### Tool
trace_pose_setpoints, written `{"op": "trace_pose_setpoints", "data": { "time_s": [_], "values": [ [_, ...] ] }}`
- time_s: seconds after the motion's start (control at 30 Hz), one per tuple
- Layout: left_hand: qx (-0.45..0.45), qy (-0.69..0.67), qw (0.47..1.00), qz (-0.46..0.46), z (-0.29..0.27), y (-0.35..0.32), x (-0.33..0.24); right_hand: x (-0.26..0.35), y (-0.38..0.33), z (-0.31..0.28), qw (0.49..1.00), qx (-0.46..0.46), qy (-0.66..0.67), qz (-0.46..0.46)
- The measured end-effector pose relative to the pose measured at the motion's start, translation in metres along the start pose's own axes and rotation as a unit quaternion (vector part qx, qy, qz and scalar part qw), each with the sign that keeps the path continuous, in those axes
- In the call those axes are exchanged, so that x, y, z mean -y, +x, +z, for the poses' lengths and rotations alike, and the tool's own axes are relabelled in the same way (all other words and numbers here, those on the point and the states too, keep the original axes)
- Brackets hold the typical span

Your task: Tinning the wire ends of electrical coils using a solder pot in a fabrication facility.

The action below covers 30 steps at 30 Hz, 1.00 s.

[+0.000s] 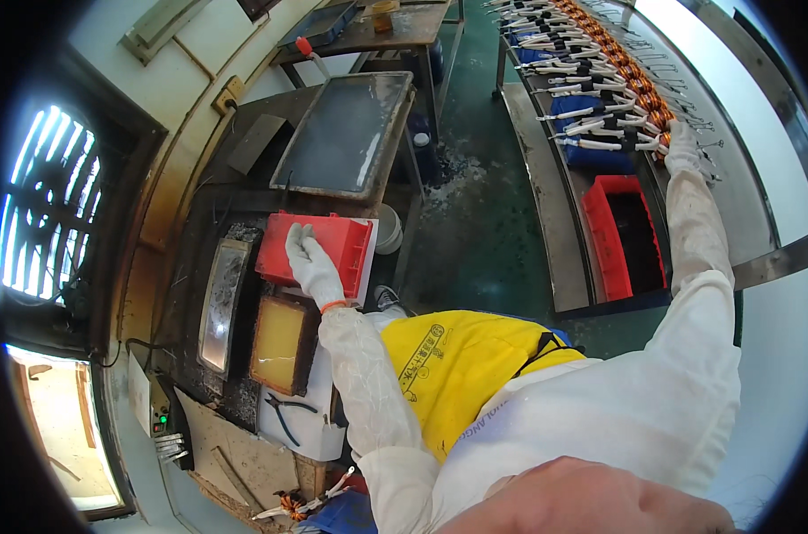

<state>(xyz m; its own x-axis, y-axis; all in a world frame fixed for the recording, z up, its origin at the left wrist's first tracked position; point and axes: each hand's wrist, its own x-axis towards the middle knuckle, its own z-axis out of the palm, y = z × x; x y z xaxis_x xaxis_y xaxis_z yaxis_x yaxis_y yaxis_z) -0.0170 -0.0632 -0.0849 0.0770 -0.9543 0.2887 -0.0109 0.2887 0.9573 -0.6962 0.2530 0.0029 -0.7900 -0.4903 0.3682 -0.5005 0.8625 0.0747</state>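
Evidently, the work spreads out around a red box (332, 235) on the dark bench. The left hand (311, 267), gloved in white, lies over the near part of that red box, its fingers loosely bent and a little apart, pinching nothing; whether it presses on the plastic I cannot tell. Well to the right of the red box, the right hand (682, 149), also in white, reaches to the near end of a row of orange coils (635, 76) with white leads. Its fingertips are partly hidden, so I cannot tell whether they pinch a coil or only touch it. The row runs away from the person, on a metal table right of the red box.

Just left of the red box sits a narrow tray (224, 307) with a silvery surface. Nearer the person than the red box come a rust-edged tray (279, 345) with a yellow filling, then dark-handled pliers (288, 416). Beyond the red box stands a wide grey panel (341, 133); just right of it, a white bucket (389, 230). A long red bin (600, 231) lies well to its right, below the coils.
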Motion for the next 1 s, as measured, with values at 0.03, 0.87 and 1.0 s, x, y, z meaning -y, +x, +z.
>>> {"op": "trace_pose_setpoints", "data": {
  "time_s": [0.03, 0.87, 1.0],
  "values": [
    [0.002, 0.001, 1.000, 0.000, 0.001, 0.000, -0.001, 0.015, -0.014, -0.020, 0.995, 0.011, 0.012, 0.098],
    [0.003, 0.024, 1.000, 0.010, 0.007, -0.003, -0.003, 0.047, -0.053, -0.002, 0.975, -0.203, 0.031, 0.087],
    [0.007, 0.033, 0.999, 0.012, 0.014, -0.005, -0.009, 0.028, -0.050, 0.012, 0.959, -0.280, 0.018, 0.040]
  ]
}}
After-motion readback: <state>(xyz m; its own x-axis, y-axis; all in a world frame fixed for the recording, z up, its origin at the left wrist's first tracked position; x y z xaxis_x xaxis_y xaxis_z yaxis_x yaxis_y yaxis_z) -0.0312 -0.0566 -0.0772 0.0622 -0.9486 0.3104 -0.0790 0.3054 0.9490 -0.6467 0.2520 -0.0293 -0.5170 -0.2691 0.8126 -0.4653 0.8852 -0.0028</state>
